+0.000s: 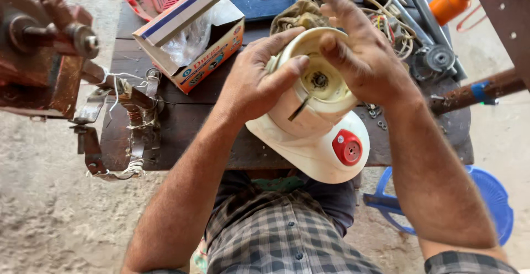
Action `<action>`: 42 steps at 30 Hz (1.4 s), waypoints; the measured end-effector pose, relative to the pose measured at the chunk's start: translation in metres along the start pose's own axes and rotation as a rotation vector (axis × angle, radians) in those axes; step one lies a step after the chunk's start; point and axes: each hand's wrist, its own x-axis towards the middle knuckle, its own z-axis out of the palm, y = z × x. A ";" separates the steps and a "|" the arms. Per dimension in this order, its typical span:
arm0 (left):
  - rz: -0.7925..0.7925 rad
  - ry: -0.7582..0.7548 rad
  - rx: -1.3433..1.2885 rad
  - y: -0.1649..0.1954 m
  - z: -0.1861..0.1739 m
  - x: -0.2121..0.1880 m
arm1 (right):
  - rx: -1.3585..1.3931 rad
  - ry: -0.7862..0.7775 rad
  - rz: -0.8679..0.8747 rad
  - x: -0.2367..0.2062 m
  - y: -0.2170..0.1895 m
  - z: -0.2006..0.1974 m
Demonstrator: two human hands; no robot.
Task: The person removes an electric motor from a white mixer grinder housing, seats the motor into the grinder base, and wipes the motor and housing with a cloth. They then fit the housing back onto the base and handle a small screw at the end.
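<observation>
Dark wooden workbench (pixel 182 119) over sandy ground. At centre frame, left hand (pixel 256 78) wrapped around cream mixer base (pixel 314 136), thumb on rim, steadying it. Right hand (pixel 359 53) over the top, fingertips bent into the socket. Open cardboard box (pixel 193 36) upper left; blue stool (pixel 491 197) lower right.

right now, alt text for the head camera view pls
Two bare hands, left hand and right hand, grip the top of a cream mixer-grinder base with a red knob, resting on a dark wooden workbench beside an open cardboard box.
</observation>
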 end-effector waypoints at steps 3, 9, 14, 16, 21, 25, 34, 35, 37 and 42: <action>-0.119 -0.042 -0.102 0.007 0.004 -0.001 | 0.124 0.063 -0.156 -0.007 -0.004 -0.009; -0.132 -0.049 -0.068 0.008 0.011 -0.002 | 0.242 0.315 0.068 -0.025 -0.033 -0.043; -0.191 -0.092 -0.187 0.011 0.019 -0.001 | 0.183 0.258 -0.170 -0.008 0.003 -0.001; -0.210 -0.115 -0.224 0.014 0.020 0.001 | 0.044 0.295 -0.197 -0.015 0.028 0.002; -0.282 -0.138 -0.209 0.019 0.019 0.005 | 0.428 0.507 0.135 -0.059 0.075 -0.008; -0.338 -0.193 -0.266 0.019 0.015 0.011 | 0.017 0.254 0.478 -0.105 0.100 -0.001; -0.337 -0.163 -0.354 0.014 0.010 0.007 | -0.256 -0.060 0.592 -0.110 0.101 0.021; -0.335 -0.134 -0.354 0.013 0.010 0.003 | -0.250 -0.081 0.590 -0.104 0.099 0.021; -0.304 -0.094 -0.312 0.010 0.010 -0.001 | -0.235 -0.108 0.606 -0.095 0.094 0.018; -0.247 -0.072 -0.161 0.013 0.002 0.003 | -0.213 -0.170 0.678 -0.079 0.080 0.017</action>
